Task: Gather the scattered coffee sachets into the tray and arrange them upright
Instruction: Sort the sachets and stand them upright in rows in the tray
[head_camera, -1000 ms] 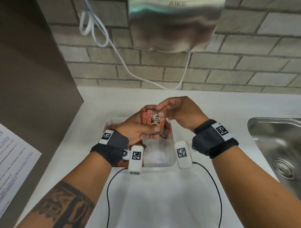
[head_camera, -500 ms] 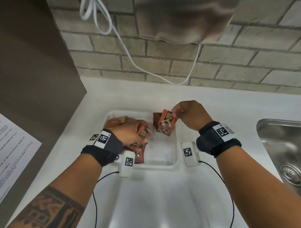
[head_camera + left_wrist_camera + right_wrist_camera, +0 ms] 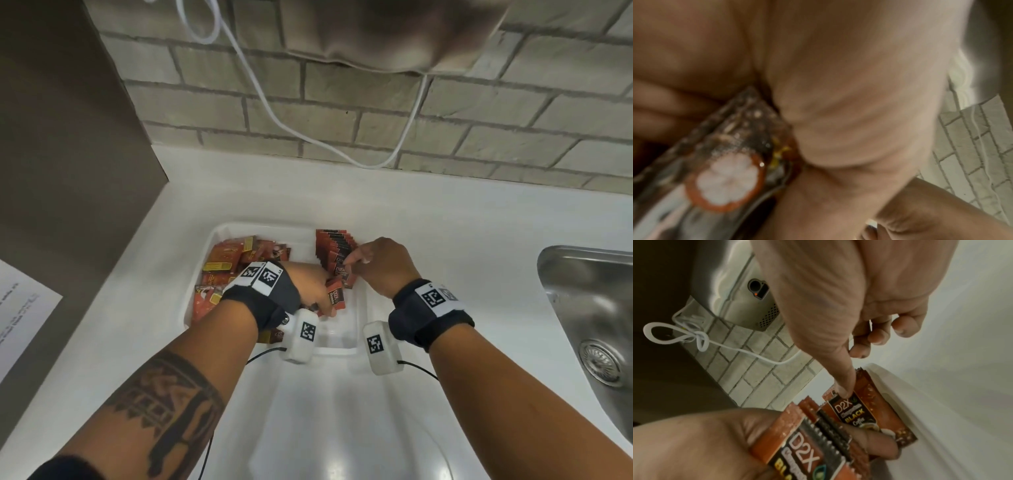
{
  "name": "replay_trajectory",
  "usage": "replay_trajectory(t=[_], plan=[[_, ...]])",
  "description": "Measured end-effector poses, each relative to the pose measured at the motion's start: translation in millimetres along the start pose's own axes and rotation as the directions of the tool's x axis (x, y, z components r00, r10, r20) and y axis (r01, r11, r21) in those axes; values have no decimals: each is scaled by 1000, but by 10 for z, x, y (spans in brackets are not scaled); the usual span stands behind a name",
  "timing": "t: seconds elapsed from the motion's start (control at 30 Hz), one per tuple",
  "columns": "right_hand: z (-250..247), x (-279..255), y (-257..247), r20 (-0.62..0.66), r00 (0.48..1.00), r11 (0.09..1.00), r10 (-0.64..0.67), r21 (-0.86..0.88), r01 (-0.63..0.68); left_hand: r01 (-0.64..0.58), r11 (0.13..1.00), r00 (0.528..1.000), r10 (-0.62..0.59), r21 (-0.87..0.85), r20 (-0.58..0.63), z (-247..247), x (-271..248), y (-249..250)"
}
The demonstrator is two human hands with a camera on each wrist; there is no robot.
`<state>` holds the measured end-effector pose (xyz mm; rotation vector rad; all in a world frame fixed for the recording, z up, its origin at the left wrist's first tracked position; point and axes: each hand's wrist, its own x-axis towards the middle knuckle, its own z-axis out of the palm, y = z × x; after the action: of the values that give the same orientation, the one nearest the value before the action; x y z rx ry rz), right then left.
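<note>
A white tray (image 3: 219, 236) sits on the counter. Loose red and yellow coffee sachets (image 3: 229, 263) lie heaped in its left half. A row of upright sachets (image 3: 334, 243) stands along its right side. My left hand (image 3: 325, 305) is low in the tray and grips a small bundle of sachets (image 3: 335, 296), which shows close and blurred in the left wrist view as the bundle (image 3: 725, 162). My right hand (image 3: 352, 265) is at the near end of the row. One straight finger (image 3: 844, 386) presses on the front sachet (image 3: 869, 415), and its other fingers are curled aside.
A steel sink (image 3: 589, 308) is set into the counter at the right. A hand dryer (image 3: 394, 31) hangs on the brick wall above, with a white cable (image 3: 274, 116) looping below it. A printed sheet (image 3: 20, 308) and a dark panel (image 3: 68, 137) are at the left.
My right hand took a sachet from the bundle, carried it right and down, and set it at the row's near end. My left hand sank lower into the tray with the bundle.
</note>
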<state>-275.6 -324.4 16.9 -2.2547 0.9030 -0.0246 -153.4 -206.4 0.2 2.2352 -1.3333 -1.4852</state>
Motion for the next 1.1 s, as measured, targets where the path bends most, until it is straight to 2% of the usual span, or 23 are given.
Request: replay_trajectory(t=[0.1,0.27,0.8,0.97,1.1], plan=[[7,22,-5,-34,999,999,-37,-35,36,12,1000,1000,-12,8,-8,5,40,13],[-7,45,25,-89,995,994,-40,95,49,0,1000,1000,-1,-26,-29,-10,75,29],[29,100,84,-72,996,984,-61,164,72,-12,1000,1000,12,-3,-15,10,103,-6],[-9,50,104,-125,989,985,-83,140,101,-53,994,999,53,-95,2,17,71,-18],[26,5,126,-116,990,991,-83,94,94,-57,982,998,55,-178,-15,17,81,-48]])
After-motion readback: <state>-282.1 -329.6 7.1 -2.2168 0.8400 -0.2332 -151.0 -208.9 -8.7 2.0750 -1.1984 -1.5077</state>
